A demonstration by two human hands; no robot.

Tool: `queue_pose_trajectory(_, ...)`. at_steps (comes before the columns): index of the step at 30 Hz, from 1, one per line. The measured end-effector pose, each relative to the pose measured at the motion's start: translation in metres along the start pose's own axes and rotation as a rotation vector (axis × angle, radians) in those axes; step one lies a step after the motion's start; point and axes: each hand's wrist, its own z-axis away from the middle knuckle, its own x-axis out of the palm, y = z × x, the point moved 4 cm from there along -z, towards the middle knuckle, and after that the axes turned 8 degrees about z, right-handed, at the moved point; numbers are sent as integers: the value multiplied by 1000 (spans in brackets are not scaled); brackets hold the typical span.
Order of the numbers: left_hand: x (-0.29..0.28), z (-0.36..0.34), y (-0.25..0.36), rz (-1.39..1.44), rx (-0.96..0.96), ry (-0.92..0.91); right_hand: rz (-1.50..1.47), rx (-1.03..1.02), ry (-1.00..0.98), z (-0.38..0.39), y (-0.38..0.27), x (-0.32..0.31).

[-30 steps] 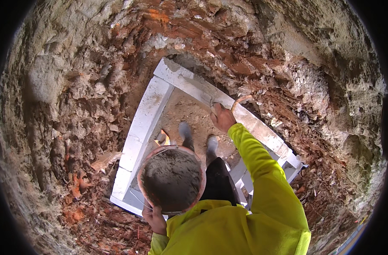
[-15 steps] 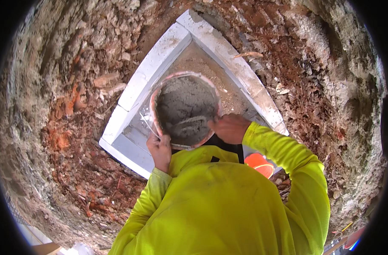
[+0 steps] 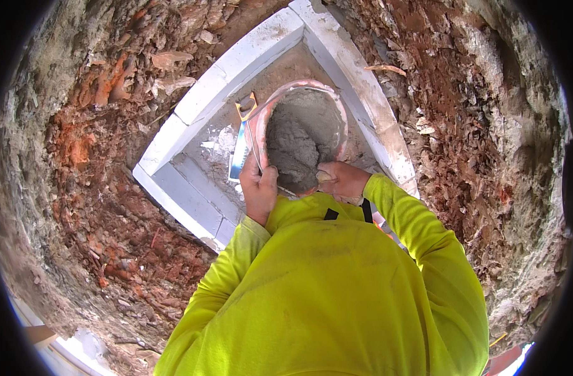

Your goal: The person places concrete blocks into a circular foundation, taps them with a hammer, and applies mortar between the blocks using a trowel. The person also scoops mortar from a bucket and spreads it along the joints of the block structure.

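A reddish round bucket [image 3: 343, 135] of wet grey mortar [image 3: 293, 135] stands close in front of me, tilted. My left hand [image 3: 259, 191] is closed on its near left rim, beside the thin wire handle. At the near right rim my right hand [image 3: 344, 182] is closed around what looks like a trowel's grip; the blade is hidden, seemingly in the mortar. Left of the bucket lies a hand saw [image 3: 241, 147] with an orange and black handle, partly behind the rim.
Pale grey blocks [image 3: 205, 94] form a low angular wall around the bucket. Rough broken reddish masonry and rubble [image 3: 105, 188] surround it on both sides. A thin splinter [image 3: 385, 69] lies beside the right wall.
The bucket has shifted right and tipped, and its mortar has a new heaped shape. My left hand has moved up and right with the rim. The saw has come into view.
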Motion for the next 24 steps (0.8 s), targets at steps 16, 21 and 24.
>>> queue_pose_trajectory(16,-55,-27,13,122,-189,186,-399,-240,199,23,-77,-82)
queue_pose_trajectory(21,-63,-39,24,212,-171,272,-618,-91,402,-43,-127,-186)
queue_pose_trajectory(24,-66,-47,35,178,-171,257,-869,-194,398,-137,-146,-261)
